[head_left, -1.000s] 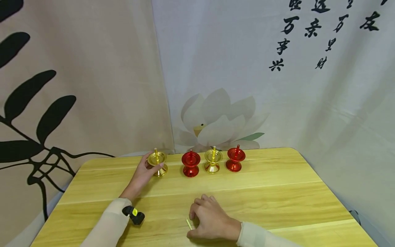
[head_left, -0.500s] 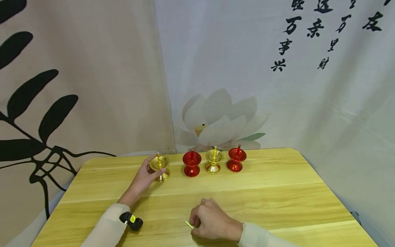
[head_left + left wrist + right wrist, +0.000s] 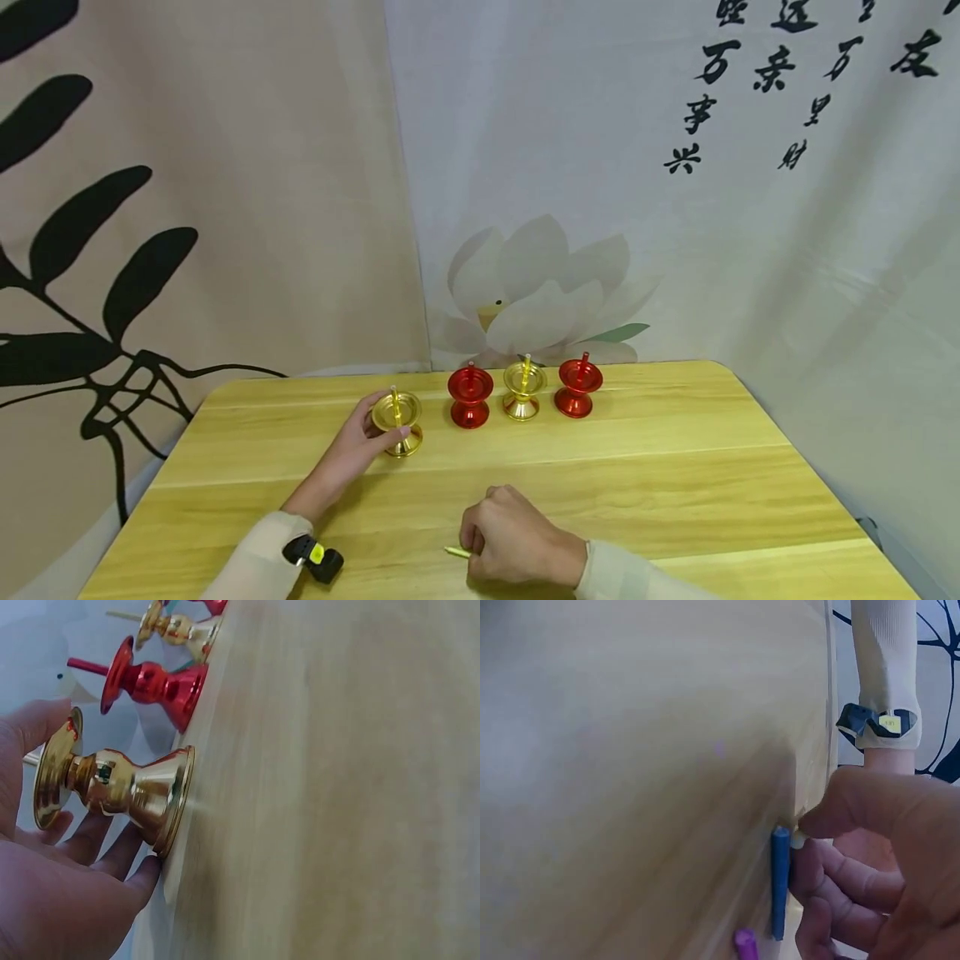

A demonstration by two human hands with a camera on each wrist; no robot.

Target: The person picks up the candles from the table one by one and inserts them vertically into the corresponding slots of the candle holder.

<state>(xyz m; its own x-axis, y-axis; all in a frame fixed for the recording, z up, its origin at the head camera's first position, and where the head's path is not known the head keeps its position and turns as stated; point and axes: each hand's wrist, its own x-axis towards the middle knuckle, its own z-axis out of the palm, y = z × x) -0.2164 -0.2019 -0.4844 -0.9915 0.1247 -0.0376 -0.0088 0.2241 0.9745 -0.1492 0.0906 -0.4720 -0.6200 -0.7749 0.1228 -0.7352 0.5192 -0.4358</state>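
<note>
Left hand: curled around the leftmost gold candlestick, thumb on the near side, fingers on the far side.
Leftmost gold candlestick: upright toward the left of the surface, nearer the person than the other three; whether its base touches is hard to tell.
Right hand: fingers curled in, thumb and forefinger pinching a pale yellow stick, low over the near part of the surface.
Pale yellow stick: one end juts out leftward from the grip; the rest is hidden.
Blue stick: just beside the right fingers; contact unclear.
Purple stick: near the blue one, partly cut off.
Back row: left red candlestick, second gold candlestick, right red candlestick, all upright and apart.
Backdrop: pale cloth printed with a lotus.
</note>
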